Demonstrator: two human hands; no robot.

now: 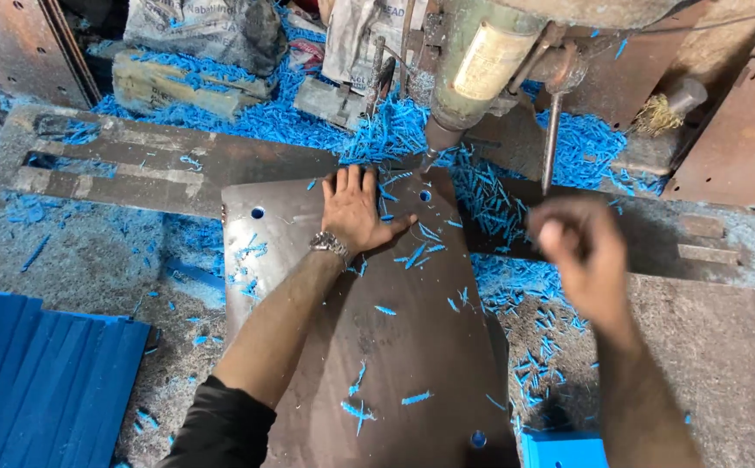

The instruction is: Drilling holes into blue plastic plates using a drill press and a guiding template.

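Left hand flat on a steel plate under a drill, right hand on the feed lever

The left hand (356, 212), fingers spread, presses the dark plate (369, 347) lying on the machine table (135, 165), with the drill bit (429, 159) at its 2 o'clock. The plate looks heavy, stiff and slick, best held by its edges. The right hand (581, 251), blurred, seems curled around the thin lever (551, 143). Blue plastic shavings (490, 199) lie everywhere; ribbed blue slabs (39, 381) at 8 o'clock
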